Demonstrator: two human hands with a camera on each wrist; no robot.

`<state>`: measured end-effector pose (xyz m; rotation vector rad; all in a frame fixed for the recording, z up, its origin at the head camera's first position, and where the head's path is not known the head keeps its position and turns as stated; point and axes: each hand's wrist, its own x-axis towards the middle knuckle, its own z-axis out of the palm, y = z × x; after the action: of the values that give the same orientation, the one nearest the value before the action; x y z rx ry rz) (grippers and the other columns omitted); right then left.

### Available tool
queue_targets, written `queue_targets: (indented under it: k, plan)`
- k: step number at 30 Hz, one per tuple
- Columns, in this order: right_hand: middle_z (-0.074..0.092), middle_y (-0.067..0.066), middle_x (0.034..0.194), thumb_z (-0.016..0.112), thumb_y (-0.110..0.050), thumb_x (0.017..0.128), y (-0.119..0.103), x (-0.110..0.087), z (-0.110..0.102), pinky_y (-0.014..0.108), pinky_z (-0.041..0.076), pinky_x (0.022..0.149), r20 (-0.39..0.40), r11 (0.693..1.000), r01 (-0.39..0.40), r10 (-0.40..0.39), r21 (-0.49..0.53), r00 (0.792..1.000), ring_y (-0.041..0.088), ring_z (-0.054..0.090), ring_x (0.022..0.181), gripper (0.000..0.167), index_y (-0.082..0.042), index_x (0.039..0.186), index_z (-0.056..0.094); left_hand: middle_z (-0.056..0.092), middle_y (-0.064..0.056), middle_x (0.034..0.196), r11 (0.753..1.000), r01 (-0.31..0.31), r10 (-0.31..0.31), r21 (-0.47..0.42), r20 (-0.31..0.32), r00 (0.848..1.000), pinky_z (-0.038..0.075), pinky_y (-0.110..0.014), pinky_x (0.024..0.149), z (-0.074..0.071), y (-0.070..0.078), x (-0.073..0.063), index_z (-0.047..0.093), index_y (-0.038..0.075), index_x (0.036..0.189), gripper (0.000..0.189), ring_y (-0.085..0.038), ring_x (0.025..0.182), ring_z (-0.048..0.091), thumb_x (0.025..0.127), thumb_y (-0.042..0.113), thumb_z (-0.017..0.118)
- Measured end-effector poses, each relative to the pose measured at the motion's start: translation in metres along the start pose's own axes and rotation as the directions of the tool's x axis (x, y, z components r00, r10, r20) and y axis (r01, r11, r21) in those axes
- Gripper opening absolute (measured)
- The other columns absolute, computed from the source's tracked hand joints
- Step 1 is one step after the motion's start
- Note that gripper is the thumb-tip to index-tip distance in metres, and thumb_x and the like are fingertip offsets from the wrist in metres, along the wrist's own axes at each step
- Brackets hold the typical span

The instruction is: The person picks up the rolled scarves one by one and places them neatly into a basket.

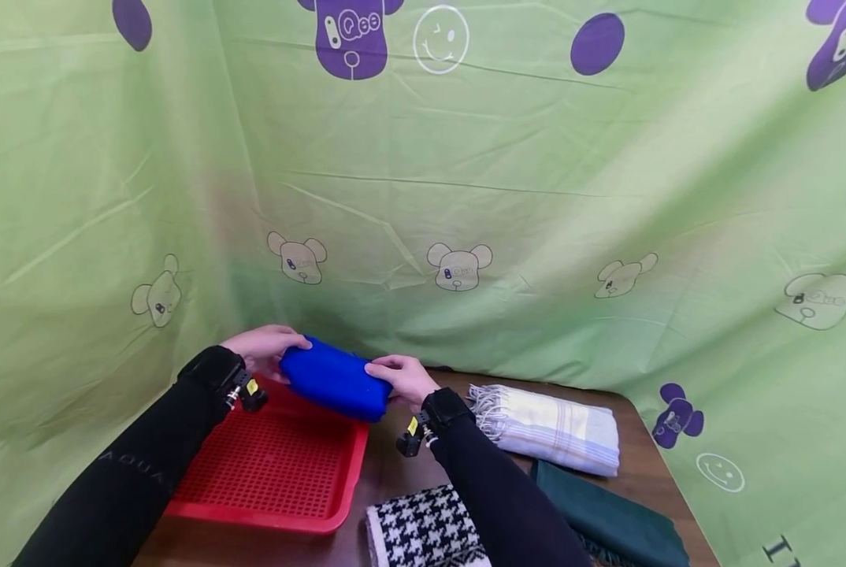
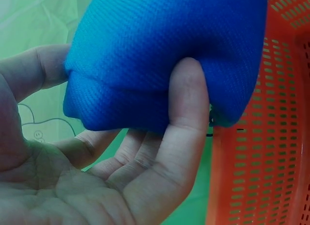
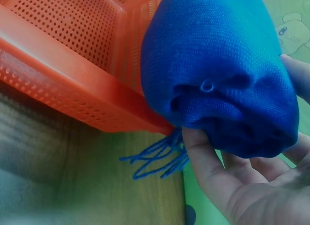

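A folded blue scarf [image 1: 334, 380] is held up between both hands over the back right part of a red plastic basket [image 1: 274, 449]. My left hand [image 1: 267, 350] grips its left end, and in the left wrist view a fingertip presses into the blue knit [image 2: 145, 60]. The right hand [image 1: 405, 379] grips the other end, with fingers under and beside the rolled edge in the right wrist view. Blue fringe [image 3: 162, 157] hangs below the scarf near the basket's rim.
On the brown table [image 1: 395, 457], a white and pale-blue fringed scarf [image 1: 558, 429] lies folded to the right. A dark green folded scarf [image 1: 614, 516] and a black-and-white houndstooth cloth [image 1: 426, 528] lie nearer. A green patterned curtain [image 1: 423, 197] stands behind.
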<state>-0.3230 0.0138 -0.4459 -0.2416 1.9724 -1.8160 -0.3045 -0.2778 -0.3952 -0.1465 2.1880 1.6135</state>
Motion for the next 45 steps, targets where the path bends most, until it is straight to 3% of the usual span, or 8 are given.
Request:
queue_targets:
  k: [15,30,36,45]
  plan:
    - [0.07,0.022,0.124,0.075,-0.02,0.1,-0.003,-0.002,0.019,0.062,0.061,0.091,0.019,1.0,0.005,-0.005,-0.005,1.0,0.029,0.07,0.1,0.043,0.005,0.133,0.067,0.046,-0.032,0.135,1.0,0.002,-0.002,-0.009,-0.039,0.999,0.065,-0.04,0.075,-0.011,-0.011,-0.015,0.049,-0.004,0.133,0.042,-0.037,0.107,0.06,0.103,0.023,0.062]
    - [0.073,0.017,0.112,0.076,-0.019,0.098,0.003,0.007,0.044,0.056,0.065,0.083,0.04,1.0,0.001,-0.001,-0.005,0.999,0.024,0.071,0.087,0.041,0.005,0.131,0.069,0.047,-0.034,0.137,1.0,0.001,-0.001,-0.018,-0.037,0.999,0.065,-0.045,0.08,-0.029,-0.037,-0.025,0.045,-0.009,0.14,0.051,-0.038,0.111,0.061,0.104,0.023,0.06]
    - [0.074,0.014,0.108,0.078,-0.018,0.097,0.006,0.01,0.052,0.054,0.065,0.081,0.042,1.0,-0.004,0.005,-0.008,0.999,0.023,0.071,0.084,0.039,0.004,0.127,0.071,0.053,-0.032,0.13,0.999,0.012,-0.014,-0.03,-0.059,0.998,0.066,-0.042,0.076,-0.033,-0.048,-0.027,0.046,-0.008,0.136,0.048,-0.034,0.103,0.065,0.104,0.024,0.06]
    - [0.075,0.013,0.106,0.077,-0.021,0.097,0.008,0.013,0.06,0.047,0.066,0.07,0.049,0.997,0.014,-0.011,-0.075,0.999,0.021,0.07,0.081,0.038,0.002,0.127,0.073,0.048,-0.032,0.133,0.999,0.021,-0.025,-0.046,-0.079,0.997,0.065,-0.041,0.076,-0.037,-0.058,-0.032,0.047,-0.006,0.134,0.043,-0.036,0.108,0.061,0.105,0.024,0.058]
